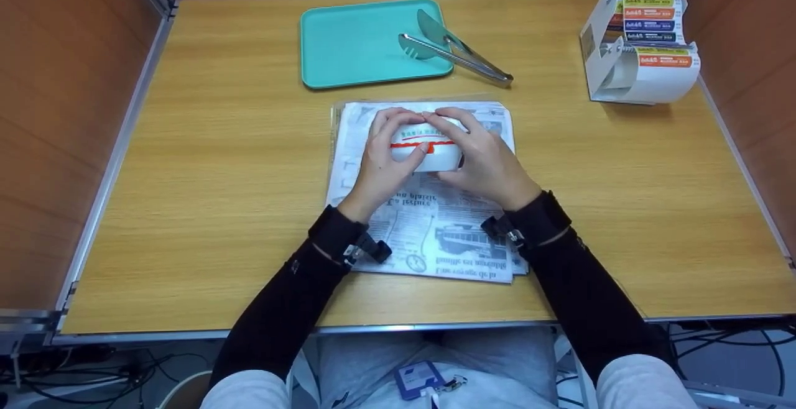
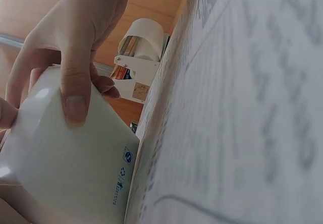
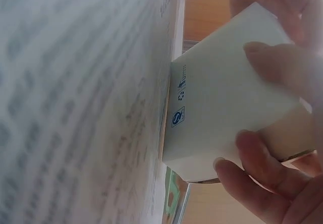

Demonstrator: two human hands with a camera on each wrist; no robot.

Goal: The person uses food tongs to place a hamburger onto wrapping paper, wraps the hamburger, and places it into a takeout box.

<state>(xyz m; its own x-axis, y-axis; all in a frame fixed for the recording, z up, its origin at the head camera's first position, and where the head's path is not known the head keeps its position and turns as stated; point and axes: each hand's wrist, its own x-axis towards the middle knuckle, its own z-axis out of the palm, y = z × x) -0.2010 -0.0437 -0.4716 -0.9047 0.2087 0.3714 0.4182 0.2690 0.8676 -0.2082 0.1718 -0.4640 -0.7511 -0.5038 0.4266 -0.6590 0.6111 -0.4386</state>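
In the head view, a small white paper food box point(image 1: 444, 161) with a red stripe and red patch sits on a stack of printed newspaper-style sheets point(image 1: 429, 229). My left hand point(image 1: 387, 155) grips its left side, with the thumb against the red patch on the front. Around the right side curls my right hand point(image 1: 488, 161), its fingers meeting the left ones at the far top edge. Both wrist views show the plain white side of the box point(image 2: 86, 153) with small blue printed marks. Fingers cover parts of the top.
A turquoise tray point(image 1: 354, 45) lies at the back, with metal tongs point(image 1: 466, 55) across its right end. At the back right stands a white dispenser point(image 1: 640, 48) with rolls of coloured labels. Wooden partitions point(image 1: 68, 104) border the table.
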